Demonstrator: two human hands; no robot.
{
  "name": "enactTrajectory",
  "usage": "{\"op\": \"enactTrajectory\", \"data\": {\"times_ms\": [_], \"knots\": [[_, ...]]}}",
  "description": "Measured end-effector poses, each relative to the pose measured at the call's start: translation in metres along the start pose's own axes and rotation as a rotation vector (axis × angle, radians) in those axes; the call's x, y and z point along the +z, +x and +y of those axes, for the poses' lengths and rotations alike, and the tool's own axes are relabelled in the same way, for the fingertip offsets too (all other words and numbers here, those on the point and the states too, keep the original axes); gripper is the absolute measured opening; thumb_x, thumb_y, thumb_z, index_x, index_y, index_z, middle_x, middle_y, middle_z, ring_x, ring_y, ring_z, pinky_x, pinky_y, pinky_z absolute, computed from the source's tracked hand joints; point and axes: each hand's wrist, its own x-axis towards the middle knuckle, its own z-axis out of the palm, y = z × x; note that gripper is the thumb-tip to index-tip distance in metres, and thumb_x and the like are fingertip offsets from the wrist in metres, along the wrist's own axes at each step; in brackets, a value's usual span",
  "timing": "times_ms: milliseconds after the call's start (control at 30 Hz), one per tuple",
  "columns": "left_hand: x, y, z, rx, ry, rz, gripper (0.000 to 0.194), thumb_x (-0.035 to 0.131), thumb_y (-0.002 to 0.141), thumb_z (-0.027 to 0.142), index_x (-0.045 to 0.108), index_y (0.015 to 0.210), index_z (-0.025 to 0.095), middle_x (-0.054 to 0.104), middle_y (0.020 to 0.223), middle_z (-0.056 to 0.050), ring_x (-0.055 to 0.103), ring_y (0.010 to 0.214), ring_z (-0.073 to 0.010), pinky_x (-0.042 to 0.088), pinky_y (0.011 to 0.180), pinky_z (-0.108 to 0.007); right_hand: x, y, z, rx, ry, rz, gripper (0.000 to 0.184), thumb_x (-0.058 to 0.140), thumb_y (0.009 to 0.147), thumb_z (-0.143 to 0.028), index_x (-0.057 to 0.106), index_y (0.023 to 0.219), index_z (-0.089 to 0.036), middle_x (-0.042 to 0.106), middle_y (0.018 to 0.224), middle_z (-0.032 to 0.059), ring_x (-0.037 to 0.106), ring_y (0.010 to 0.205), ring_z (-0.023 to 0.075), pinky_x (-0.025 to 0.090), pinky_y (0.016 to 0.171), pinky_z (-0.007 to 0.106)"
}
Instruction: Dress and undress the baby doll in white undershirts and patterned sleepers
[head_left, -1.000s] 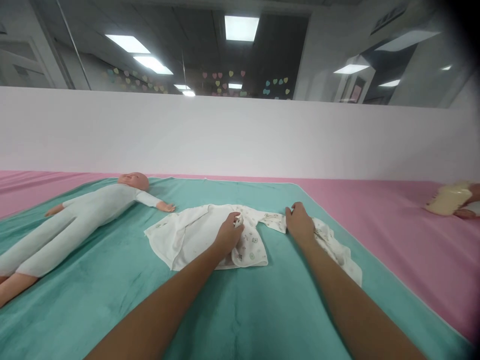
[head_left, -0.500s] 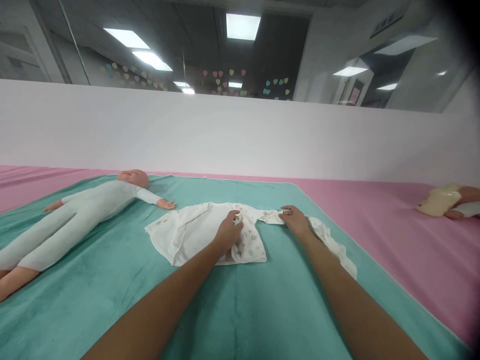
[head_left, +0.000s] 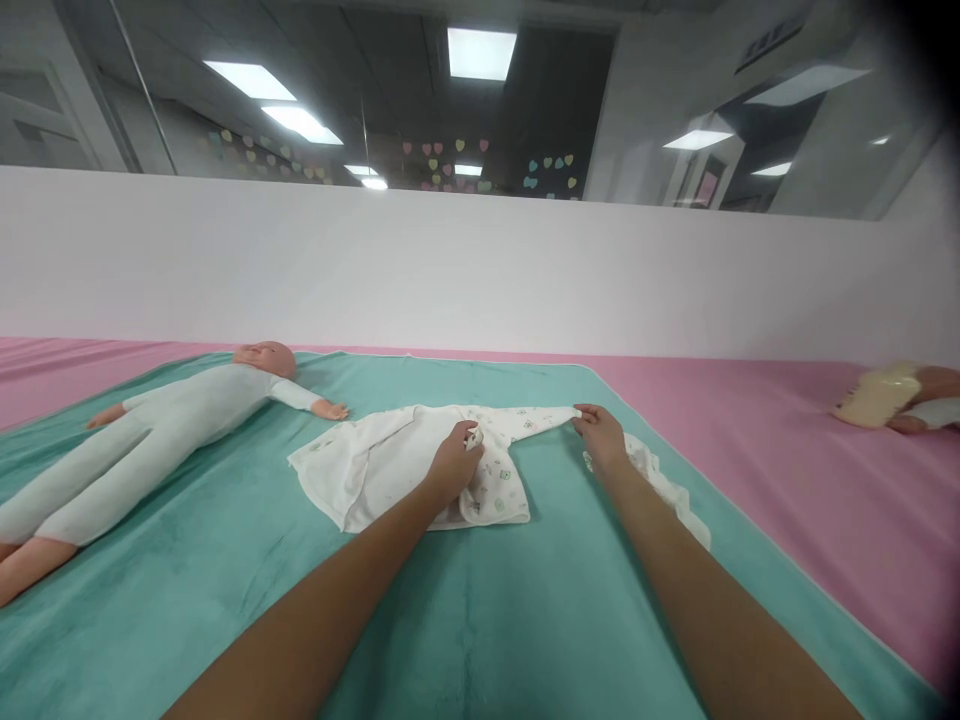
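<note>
Teal cloth (head_left: 469, 610) covers the pink surface (head_left: 795, 450); nearest, the left hand (head_left: 455, 462) grips the white shirt's (head_left: 397, 465) front, the right hand (head_left: 601, 436) pinches its outstretched sleeve end. Crumpled patterned fabric (head_left: 664, 480) lies by the right forearm; beyond stands a white wall (head_left: 465, 270).

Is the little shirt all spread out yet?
Only partly. Done: the little shirt lies open on the green blanket, with one sleeve stretched out. In hand: the left hand grips the bunched front, and the right hand pinches the sleeve's end. Left: that bunch looks unflattened, and I can't see another sleeve spread out. The crumpled white cloth isn't smooth either.
</note>
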Motion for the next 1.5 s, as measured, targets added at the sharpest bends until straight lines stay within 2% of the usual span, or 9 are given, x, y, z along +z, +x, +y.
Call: {"op": "enactTrajectory", "data": {"times_ms": [133,267,500,667,800,933,1200,1367,1500], "knots": [[-0.001,-0.001,0.001,-0.015,-0.030,-0.009,0.041,0.046,0.080,0.032,0.045,0.120,0.027,0.053,0.118,-0.006,0.053,0.094,-0.0202,0.043,0.074,-0.028,0.005,-0.001,-0.001,-0.130,-0.263,0.181,0.027,0.044,0.068,-0.031,0.061,0.084,-0.018,0.063,0.086,0.0042,0.054,0.080,0.0187,0.037,0.074,0.032],[-0.001,-0.001,0.001,-0.012,-0.013,-0.010,0.041,0.047,0.080,0.032,0.045,0.120,0.027,0.053,0.118,-0.006,0.053,0.095,-0.0202,0.042,0.074,-0.027,0.009,-0.007,-0.008,-0.162,-0.259,0.211,0.027,0.041,0.072,-0.033,0.059,0.087,-0.019,0.062,0.087,0.0033,0.054,0.080,0.0177,0.036,0.073,0.029],[0.000,0.000,0.000,0.006,0.005,-0.007,0.039,0.047,0.080,0.031,0.046,0.118,0.027,0.054,0.116,-0.006,0.052,0.097,-0.0202,0.041,0.078,-0.028,0.010,-0.011,-0.011,-0.010,-0.445,0.013,0.040,0.043,0.074,-0.051,0.054,0.098,-0.021,0.062,0.084,0.0034,0.054,0.070,0.0171,0.035,0.061,0.026],[-0.001,-0.001,0.002,0.016,0.020,-0.011,0.038,0.046,0.080,0.031,0.047,0.118,0.027,0.054,0.115,-0.006,0.052,0.097,-0.0203,0.040,0.079,-0.029,0.011,-0.010,-0.005,-0.074,-0.703,-0.169,0.037,0.045,0.074,-0.034,0.052,0.109,-0.023,0.062,0.089,0.0051,0.055,0.071,0.0186,0.035,0.059,0.026],[-0.001,-0.001,0.003,0.023,0.036,-0.014,0.038,0.046,0.079,0.030,0.047,0.117,0.026,0.055,0.113,-0.005,0.053,0.096,-0.0201,0.041,0.078,-0.029,0.011,-0.007,-0.001,-0.173,-0.708,-0.157,0.043,0.039,0.076,-0.022,0.046,0.118,-0.026,0.060,0.105,0.0036,0.057,0.084,0.0197,0.040,0.068,0.028],[-0.001,-0.001,0.002,0.014,0.039,-0.010,0.037,0.046,0.080,0.032,0.048,0.116,0.028,0.056,0.113,-0.004,0.053,0.094,-0.0204,0.042,0.073,-0.028,0.014,-0.007,0.003,-0.291,-0.755,-0.167,0.045,0.038,0.077,-0.020,0.043,0.122,-0.024,0.046,0.129,0.0040,0.051,0.104,0.0223,0.041,0.080,0.032],[0.000,0.000,0.000,0.045,0.049,-0.007,0.035,0.046,0.080,0.031,0.048,0.115,0.029,0.056,0.112,-0.004,0.053,0.095,-0.0203,0.041,0.076,-0.029,0.023,-0.015,-0.002,-0.473,-0.819,-0.010,0.036,0.035,0.084,-0.025,0.050,0.115,-0.014,0.043,0.127,0.0125,0.044,0.113,0.0242,0.038,0.092,0.035],[0.001,0.001,-0.001,0.047,0.067,-0.010,0.037,0.046,0.080,0.033,0.048,0.116,0.027,0.055,0.113,-0.005,0.053,0.096,-0.0207,0.041,0.077,-0.029,0.033,-0.031,-0.015,-0.642,-0.764,-0.348,0.038,0.031,0.088,-0.030,0.048,0.120,-0.018,0.052,0.123,0.0076,0.044,0.115,0.0191,0.033,0.098,0.033],[0.002,0.002,-0.001,0.073,0.075,-0.002,0.036,0.046,0.079,0.030,0.048,0.115,0.027,0.056,0.112,-0.004,0.052,0.099,-0.0205,0.039,0.083,-0.030,0.043,-0.042,-0.020,-0.681,-0.765,-0.671,0.045,0.029,0.089,-0.042,0.041,0.129,-0.024,0.045,0.133,0.0035,0.036,0.125,0.0185,0.024,0.105,0.035]]}}
